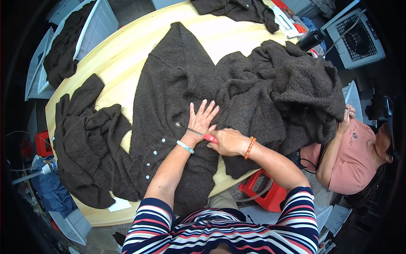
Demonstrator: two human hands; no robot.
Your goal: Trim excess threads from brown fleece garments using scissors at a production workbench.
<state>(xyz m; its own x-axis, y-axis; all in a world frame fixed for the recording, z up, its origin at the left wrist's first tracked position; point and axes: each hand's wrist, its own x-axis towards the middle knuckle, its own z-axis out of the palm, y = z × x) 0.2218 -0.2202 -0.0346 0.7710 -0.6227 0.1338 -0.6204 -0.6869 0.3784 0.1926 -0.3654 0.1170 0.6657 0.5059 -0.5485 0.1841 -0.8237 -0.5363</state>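
Note:
A dark brown knitted cardigan point(169, 84) lies spread on the table in front of me, with several shiny round buttons point(155, 153) along its left side. My left hand point(202, 120) rests flat on the knit, fingers spread, a pale bangle at the wrist. In my right hand point(228, 142), closed just beside it, is a red-handled tool with a thin metal blade point(210, 138). The thin blade points left across the back of my left hand. Its exact kind cannot be made out.
More dark knitwear lies heaped at the right point(304, 89), left point(93, 148) and far edge point(241, 10) of the pale wooden table point(127, 38). A black bottle point(311, 40) stands at the far right. A person in a pink shirt point(353, 156) sits at the right, near a red stool point(266, 190).

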